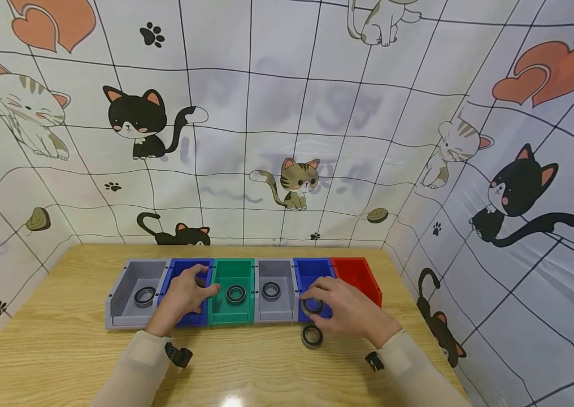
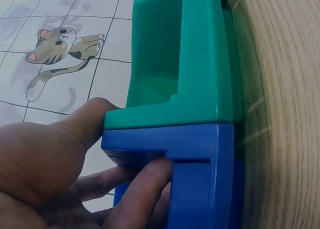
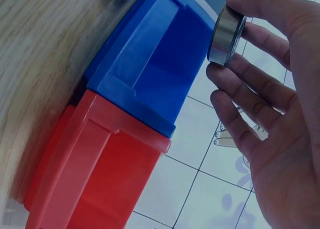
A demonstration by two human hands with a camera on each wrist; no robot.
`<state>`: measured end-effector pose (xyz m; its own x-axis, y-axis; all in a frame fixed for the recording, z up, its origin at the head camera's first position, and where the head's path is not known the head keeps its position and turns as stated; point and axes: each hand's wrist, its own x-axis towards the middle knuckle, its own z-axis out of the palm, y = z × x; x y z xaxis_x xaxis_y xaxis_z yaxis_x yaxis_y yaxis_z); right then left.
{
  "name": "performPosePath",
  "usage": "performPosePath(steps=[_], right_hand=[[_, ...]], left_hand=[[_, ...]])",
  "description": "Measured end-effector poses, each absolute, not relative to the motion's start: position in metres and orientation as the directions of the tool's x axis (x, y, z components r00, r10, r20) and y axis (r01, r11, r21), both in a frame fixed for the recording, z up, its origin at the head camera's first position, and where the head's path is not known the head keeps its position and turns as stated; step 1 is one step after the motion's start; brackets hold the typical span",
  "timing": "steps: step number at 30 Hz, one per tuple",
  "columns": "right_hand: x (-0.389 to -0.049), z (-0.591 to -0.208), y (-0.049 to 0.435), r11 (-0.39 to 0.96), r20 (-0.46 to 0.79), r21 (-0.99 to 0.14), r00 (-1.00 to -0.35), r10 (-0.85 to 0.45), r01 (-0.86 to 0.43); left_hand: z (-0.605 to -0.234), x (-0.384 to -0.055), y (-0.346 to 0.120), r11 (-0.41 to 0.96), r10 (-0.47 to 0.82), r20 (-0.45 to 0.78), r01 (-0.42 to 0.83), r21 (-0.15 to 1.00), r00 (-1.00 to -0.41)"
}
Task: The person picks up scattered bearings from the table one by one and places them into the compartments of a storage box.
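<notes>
My right hand [image 1: 345, 308] pinches a ball bearing [image 3: 226, 38] by its rim between thumb and fingertips, over the right blue bin [image 1: 314, 272]. The bearing is a shiny steel ring, tilted on edge in the right wrist view. Just in front of that bin, a second bearing [image 1: 312, 337] lies flat on the table. My left hand [image 1: 183, 297] is at the left blue bin [image 2: 200, 194], its fingers curled inside. Its thumb reaches over the side wall next to the green bin [image 2: 200, 64], so the hand grips that wall. The hand hides most of this bin's inside.
The bins stand in one row on a wooden table [image 1: 246, 362]. Single bearings lie in the left grey bin [image 1: 131, 277], the green bin and the middle grey bin [image 1: 277, 271]. A red bin [image 1: 355, 274] ends the row. Behind hangs a cat-print cloth [image 1: 226, 169].
</notes>
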<state>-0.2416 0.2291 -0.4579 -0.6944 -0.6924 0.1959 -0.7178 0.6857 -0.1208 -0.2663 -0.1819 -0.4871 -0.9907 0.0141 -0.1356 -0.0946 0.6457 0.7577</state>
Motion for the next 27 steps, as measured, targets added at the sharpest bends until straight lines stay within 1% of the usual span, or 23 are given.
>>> performPosePath(steps=[8,11,12,13,15,18,19,22,27], right_hand=[[-0.254,-0.459,0.232,0.721,0.176,-0.142,-0.734,-0.655,-0.678],[-0.260,-0.463,0.235,0.708,0.201,-0.157,-0.724,-0.660,-0.689],[-0.270,-0.474,0.241,0.681,0.221,-0.166,-0.700,-0.679,-0.713],[-0.272,-0.474,0.242,0.672,0.230,-0.169,-0.692,-0.684,-0.721],[-0.276,-0.476,0.242,0.671,0.232,-0.173,-0.692,-0.684,-0.721],[-0.281,-0.478,0.241,0.703,0.202,-0.178,-0.725,-0.659,-0.689],[-0.274,-0.468,0.235,0.736,0.176,-0.170,-0.755,-0.631,-0.655],[-0.279,-0.472,0.233,0.778,0.132,-0.148,-0.792,-0.596,-0.611],[-0.285,-0.476,0.230,0.806,0.096,-0.121,-0.815,-0.572,-0.580]], left_hand=[[-0.489,-0.266,-0.183,0.642,0.009,-0.139,-0.101,0.760,-0.990],[-0.488,-0.266,-0.183,0.646,0.016,-0.138,-0.095,0.757,-0.990],[-0.488,-0.266,-0.183,0.649,0.016,-0.140,-0.096,0.755,-0.990],[-0.488,-0.267,-0.183,0.653,0.017,-0.141,-0.096,0.752,-0.990],[-0.487,-0.266,-0.183,0.659,0.019,-0.142,-0.095,0.746,-0.990],[-0.487,-0.266,-0.184,0.662,0.016,-0.146,-0.099,0.743,-0.989],[-0.487,-0.266,-0.184,0.662,0.017,-0.146,-0.098,0.743,-0.989],[-0.487,-0.266,-0.183,0.660,0.020,-0.142,-0.094,0.746,-0.990],[-0.486,-0.266,-0.183,0.656,0.022,-0.137,-0.089,0.749,-0.990]])
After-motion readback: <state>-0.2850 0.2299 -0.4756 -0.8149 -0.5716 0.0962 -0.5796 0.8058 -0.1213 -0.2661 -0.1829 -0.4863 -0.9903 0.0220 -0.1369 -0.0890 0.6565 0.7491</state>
